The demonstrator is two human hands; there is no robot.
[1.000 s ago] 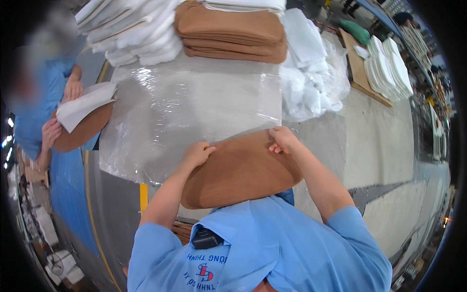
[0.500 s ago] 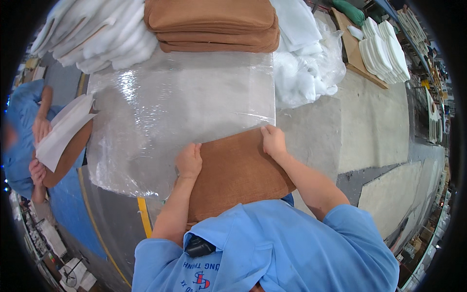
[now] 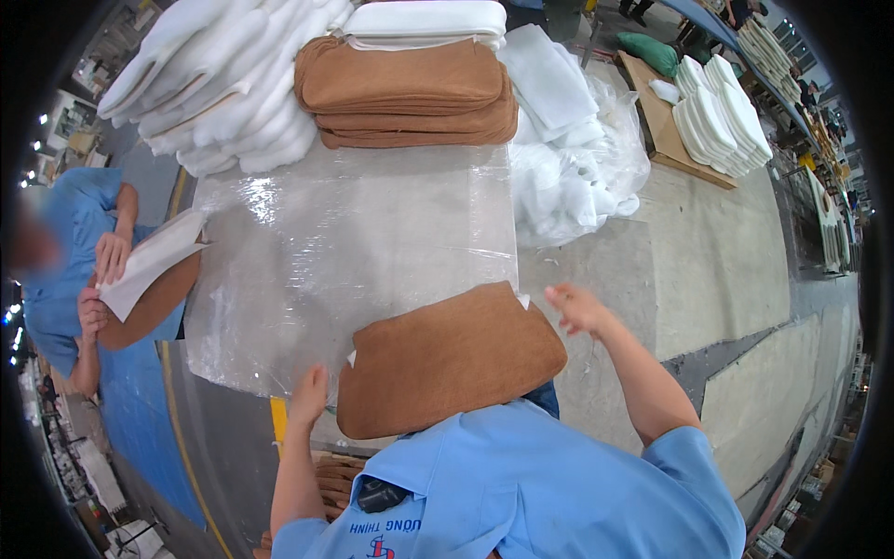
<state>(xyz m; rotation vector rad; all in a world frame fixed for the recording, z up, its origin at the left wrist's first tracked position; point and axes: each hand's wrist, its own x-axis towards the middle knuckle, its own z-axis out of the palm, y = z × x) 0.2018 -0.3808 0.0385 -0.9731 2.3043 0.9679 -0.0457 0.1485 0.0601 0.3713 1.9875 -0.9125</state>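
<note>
A brown fabric piece, like a cushion cover (image 3: pixel 452 359), lies flat across the table's near edge, close against my body. Small white bits stick out at its far corners. My left hand (image 3: pixel 309 396) is just off its left side, fingers stretched out and touching nothing. Off the far right corner, my right hand (image 3: pixel 577 310) hovers with fingers apart and holds nothing. Under the piece is the plastic-wrapped table top (image 3: pixel 363 233).
Folded brown covers (image 3: pixel 405 88) are stacked at the table's far end, beside heaped white padding (image 3: pixel 223 84) and a clear bag of white stuffing (image 3: pixel 577 177). At left, a co-worker (image 3: pixel 79 270) holds a brown piece with white sheets. More brown pieces (image 3: pixel 335 480) sit low by my left arm.
Both hands have let go of the brown cover and moved outward, the left one also nearer to me. The cover now lies flatter, its rounded near edge showing. The whole view has shifted.
</note>
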